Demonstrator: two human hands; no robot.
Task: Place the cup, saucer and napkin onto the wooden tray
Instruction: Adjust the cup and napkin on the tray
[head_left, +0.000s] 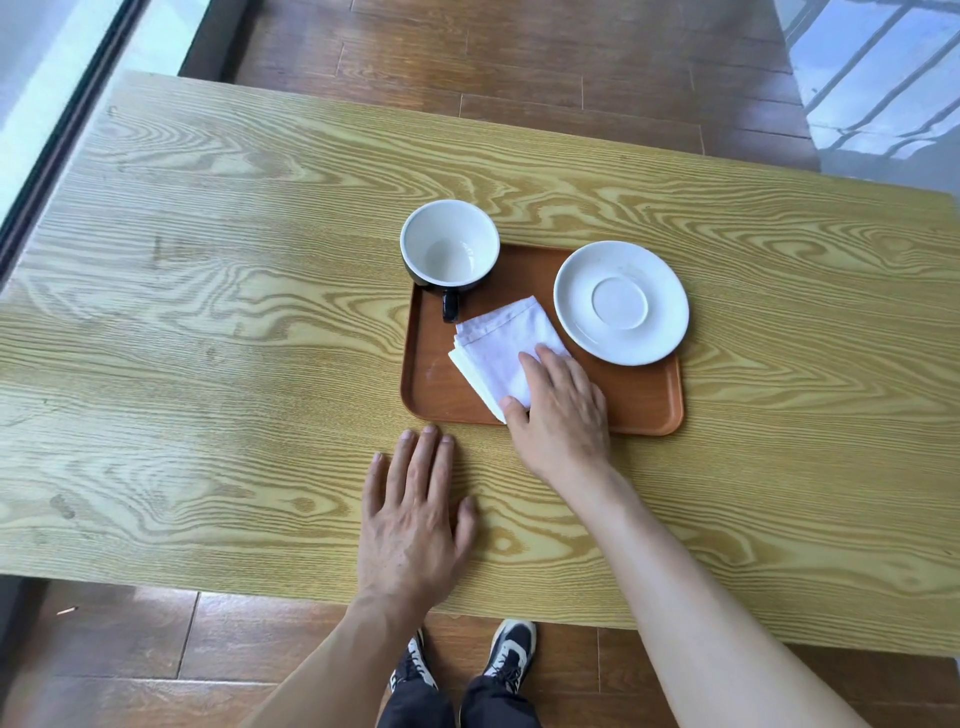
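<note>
A brown wooden tray (644, 400) lies on the table, right of centre. A cup (450, 244), white inside and black outside, stands on the tray's far left corner with its handle toward me. At the far right corner rests a white saucer (621, 301), its edge reaching past the tray's rim. A folded white napkin (498, 345) lies in the tray's middle. My right hand (561, 410) rests flat on the napkin's near right part, fingers spread over it. My left hand (415, 519) lies flat and open on the table in front of the tray, holding nothing.
The table (208, 312) has a light wood-grain top, with its near edge close to my body. Dark wooden floor shows beyond and below it, with my shoes (467, 660) under the near edge. A window frame runs along the left.
</note>
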